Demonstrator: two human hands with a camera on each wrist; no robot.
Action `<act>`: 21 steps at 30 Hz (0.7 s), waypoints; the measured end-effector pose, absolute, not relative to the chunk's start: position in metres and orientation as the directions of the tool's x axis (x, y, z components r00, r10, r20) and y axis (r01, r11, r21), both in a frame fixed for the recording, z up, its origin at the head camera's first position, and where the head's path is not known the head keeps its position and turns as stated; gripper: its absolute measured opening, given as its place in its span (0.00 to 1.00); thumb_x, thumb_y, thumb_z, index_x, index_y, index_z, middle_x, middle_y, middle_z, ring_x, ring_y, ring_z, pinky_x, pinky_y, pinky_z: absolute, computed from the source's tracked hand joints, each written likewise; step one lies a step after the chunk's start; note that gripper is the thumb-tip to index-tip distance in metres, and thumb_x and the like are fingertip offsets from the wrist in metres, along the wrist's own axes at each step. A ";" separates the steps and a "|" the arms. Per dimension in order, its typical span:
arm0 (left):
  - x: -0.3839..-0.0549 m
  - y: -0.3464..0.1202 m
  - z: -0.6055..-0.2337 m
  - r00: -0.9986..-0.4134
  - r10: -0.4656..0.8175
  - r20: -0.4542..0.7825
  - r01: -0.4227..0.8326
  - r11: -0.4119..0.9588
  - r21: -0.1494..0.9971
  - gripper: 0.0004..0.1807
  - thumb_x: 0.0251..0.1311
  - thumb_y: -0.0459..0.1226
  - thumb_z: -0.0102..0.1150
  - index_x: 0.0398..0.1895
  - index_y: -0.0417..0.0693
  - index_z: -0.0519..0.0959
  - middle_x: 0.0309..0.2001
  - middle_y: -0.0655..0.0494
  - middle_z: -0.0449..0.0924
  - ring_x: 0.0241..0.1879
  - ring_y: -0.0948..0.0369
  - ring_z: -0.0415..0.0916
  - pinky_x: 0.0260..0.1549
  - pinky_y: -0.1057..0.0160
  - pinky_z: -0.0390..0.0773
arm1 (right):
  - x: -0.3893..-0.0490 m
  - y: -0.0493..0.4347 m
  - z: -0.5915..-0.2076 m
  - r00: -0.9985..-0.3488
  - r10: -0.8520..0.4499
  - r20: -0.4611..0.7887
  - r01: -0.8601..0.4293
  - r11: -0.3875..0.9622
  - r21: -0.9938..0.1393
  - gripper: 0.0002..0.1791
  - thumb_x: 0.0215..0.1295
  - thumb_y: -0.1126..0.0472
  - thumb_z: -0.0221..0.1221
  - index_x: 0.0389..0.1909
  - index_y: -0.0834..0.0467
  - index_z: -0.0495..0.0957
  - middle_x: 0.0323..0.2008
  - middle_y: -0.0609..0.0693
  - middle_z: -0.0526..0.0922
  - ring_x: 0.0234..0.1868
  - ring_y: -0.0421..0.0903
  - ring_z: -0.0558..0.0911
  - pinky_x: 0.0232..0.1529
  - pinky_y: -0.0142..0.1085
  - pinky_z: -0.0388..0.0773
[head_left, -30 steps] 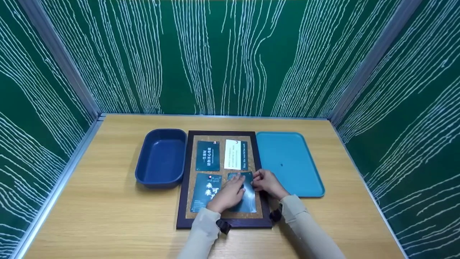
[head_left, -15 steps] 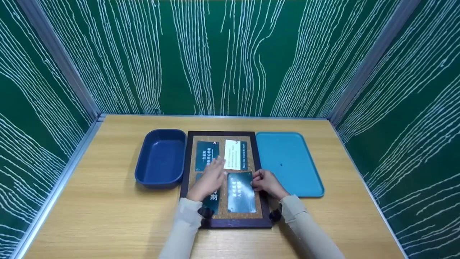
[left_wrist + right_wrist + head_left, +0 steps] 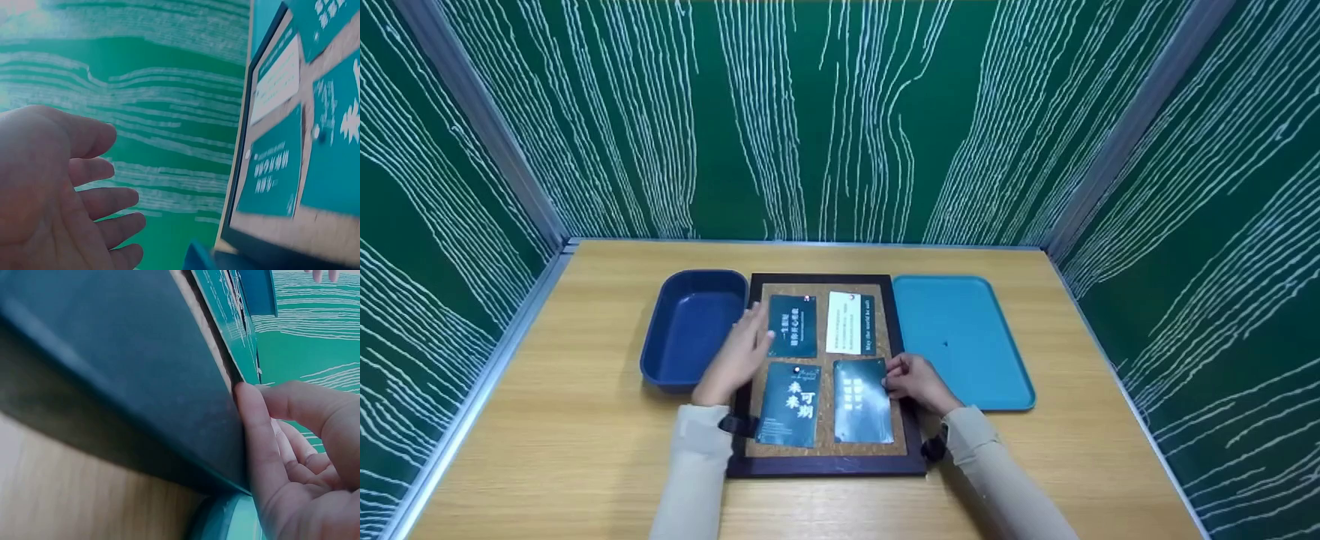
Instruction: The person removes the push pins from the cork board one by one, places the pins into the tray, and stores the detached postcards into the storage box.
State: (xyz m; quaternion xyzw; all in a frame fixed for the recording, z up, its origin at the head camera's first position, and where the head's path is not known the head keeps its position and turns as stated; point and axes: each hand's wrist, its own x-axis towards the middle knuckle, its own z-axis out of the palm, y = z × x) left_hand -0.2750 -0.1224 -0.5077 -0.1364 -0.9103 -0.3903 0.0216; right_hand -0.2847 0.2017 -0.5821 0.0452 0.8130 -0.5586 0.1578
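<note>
A cork board (image 3: pixel 826 451) in a dark frame lies on the table with two rows of printed cards on it. My right hand (image 3: pixel 919 384) pinches the right edge of the dark green lower right card (image 3: pixel 864 409) between thumb and finger; the right wrist view shows the fingertips (image 3: pixel 247 396) right at that edge. Raised over the frame's left side, my left hand (image 3: pixel 735 360) is apart from the cards, its fingers loosely extended and holding nothing. Nearest to it are the upper left card (image 3: pixel 793 326) and the lower left card (image 3: pixel 787 405), each with a small pin head near its top.
A deep blue basin (image 3: pixel 690 337) stands against the board's left side. On the right lies a flat turquoise tray (image 3: pixel 967 337). A white and green card (image 3: pixel 846 322) occupies the board's upper right. Green patterned walls (image 3: pixel 840 120) enclose the table.
My left hand has lifted off the lower right card and moved left across the board to its left edge, uncovering the cards. My right hand has stayed at the card's edge.
</note>
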 end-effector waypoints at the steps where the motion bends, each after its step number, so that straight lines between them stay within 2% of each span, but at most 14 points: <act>1: -0.275 -0.128 -0.507 -0.965 0.218 0.148 0.257 0.659 0.707 0.31 0.73 0.39 0.42 0.75 0.40 0.51 0.75 0.41 0.47 0.75 0.43 0.43 0.73 0.42 0.43 | -0.285 0.201 -0.582 -0.945 -0.103 -0.309 0.252 0.373 -0.893 0.11 0.58 0.72 0.61 0.42 0.64 0.74 0.32 0.53 0.79 0.29 0.43 0.81 0.30 0.37 0.85; 13: -0.275 -0.204 -0.502 -0.985 0.065 0.159 0.166 0.609 0.776 0.30 0.74 0.39 0.40 0.75 0.41 0.50 0.75 0.39 0.49 0.74 0.44 0.47 0.73 0.47 0.48 | -0.284 0.201 -0.582 -0.943 -0.130 -0.306 0.243 0.359 -0.901 0.12 0.59 0.72 0.60 0.44 0.67 0.73 0.30 0.50 0.77 0.30 0.42 0.80 0.31 0.37 0.85; 21: -0.276 -0.247 -0.509 -0.995 -0.082 0.060 0.007 0.534 0.845 0.31 0.75 0.44 0.38 0.76 0.45 0.49 0.76 0.42 0.47 0.75 0.45 0.45 0.73 0.47 0.48 | -0.283 0.202 -0.580 -0.944 -0.119 -0.307 0.254 0.334 -0.908 0.12 0.58 0.73 0.60 0.43 0.67 0.72 0.32 0.53 0.77 0.30 0.44 0.82 0.31 0.38 0.85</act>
